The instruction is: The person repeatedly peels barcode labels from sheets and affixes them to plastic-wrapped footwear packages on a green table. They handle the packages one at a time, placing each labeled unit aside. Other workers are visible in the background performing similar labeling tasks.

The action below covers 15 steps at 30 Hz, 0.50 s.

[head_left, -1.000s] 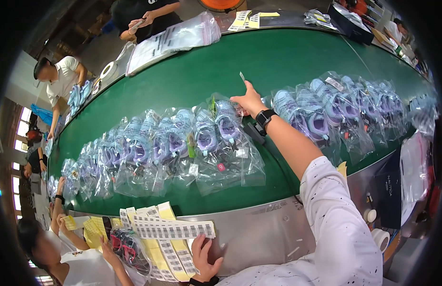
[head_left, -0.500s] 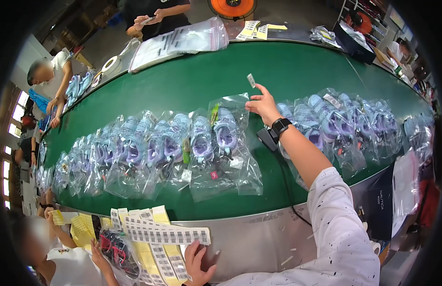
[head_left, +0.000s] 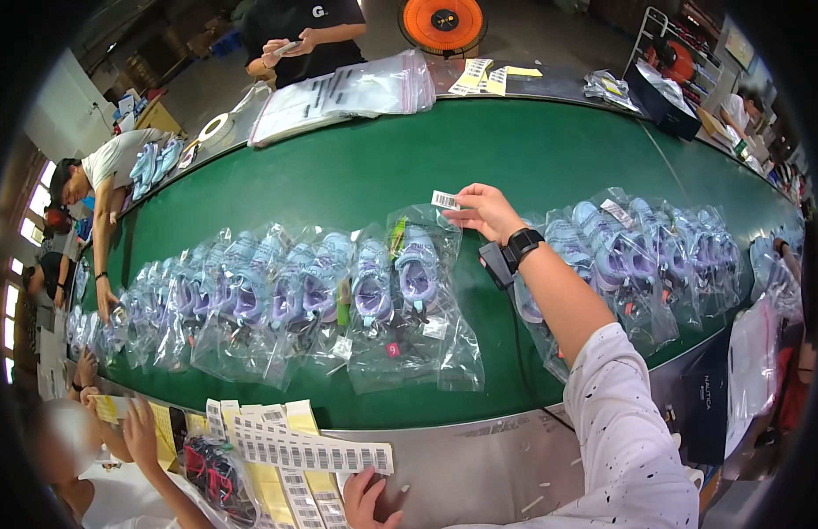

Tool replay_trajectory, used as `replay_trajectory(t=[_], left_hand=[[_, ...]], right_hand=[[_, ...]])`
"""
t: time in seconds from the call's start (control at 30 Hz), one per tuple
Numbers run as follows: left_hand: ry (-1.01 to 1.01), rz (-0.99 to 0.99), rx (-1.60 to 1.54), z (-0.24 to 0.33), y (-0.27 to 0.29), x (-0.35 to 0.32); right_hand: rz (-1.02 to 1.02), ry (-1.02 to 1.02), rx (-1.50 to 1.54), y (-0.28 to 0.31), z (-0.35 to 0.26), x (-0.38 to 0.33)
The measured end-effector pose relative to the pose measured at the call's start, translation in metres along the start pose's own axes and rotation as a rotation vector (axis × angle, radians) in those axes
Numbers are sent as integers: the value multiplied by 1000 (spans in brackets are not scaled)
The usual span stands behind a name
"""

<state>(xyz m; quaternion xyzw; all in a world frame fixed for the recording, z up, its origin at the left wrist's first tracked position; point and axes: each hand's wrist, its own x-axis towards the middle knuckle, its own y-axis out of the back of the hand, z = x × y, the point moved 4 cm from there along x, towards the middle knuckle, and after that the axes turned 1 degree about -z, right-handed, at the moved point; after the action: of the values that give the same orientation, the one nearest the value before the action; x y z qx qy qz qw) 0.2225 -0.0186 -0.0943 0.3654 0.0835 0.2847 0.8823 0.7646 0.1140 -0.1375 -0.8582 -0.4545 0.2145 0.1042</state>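
Note:
My right hand [head_left: 485, 212] pinches a small white barcode sticker [head_left: 445, 200] between thumb and fingers. It hangs over the upper edge of a clear plastic bag [head_left: 462, 353] holding a pair of light-blue and lilac sneakers [head_left: 418, 273]. A black device [head_left: 497, 264] with a cable is at that wrist. Near the lower edge, my left hand [head_left: 366, 501] has its fingertips against the end of a white strip of barcode stickers [head_left: 321, 454], thumb apart. More label sheets [head_left: 298, 494] lie beneath the strip.
Bagged sneakers [head_left: 250, 291] line the green conveyor belt [head_left: 550, 141] on both sides. A stack of plastic bags [head_left: 338, 93] lies at the far edge. Co-workers stand around; one arm [head_left: 102, 238] reaches onto the belt at left. An orange fan [head_left: 443, 22] stands behind.
My right hand has moved slightly down and left, bringing the sticker down toward the bag; the sticker has turned sideways. At left, a co-worker has leaned over the belt. The left hand stays by the strip.

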Motion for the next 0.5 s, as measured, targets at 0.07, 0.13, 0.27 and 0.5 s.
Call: replay_trajectory(t=[0.07,0.13,0.27,0.5], left_hand=[[-18,8,26,11,2,6],[-61,84,83,24,5,14],[0,39,13,10,-11,7],[27,21,-26,11,-9,5]], right_hand=[[37,10,-69,-3,-1,-1],[49,11,-176,-3,-1,1],[108,16,-307,-2,-2,15],[166,198,-859,-21,-2,15]])
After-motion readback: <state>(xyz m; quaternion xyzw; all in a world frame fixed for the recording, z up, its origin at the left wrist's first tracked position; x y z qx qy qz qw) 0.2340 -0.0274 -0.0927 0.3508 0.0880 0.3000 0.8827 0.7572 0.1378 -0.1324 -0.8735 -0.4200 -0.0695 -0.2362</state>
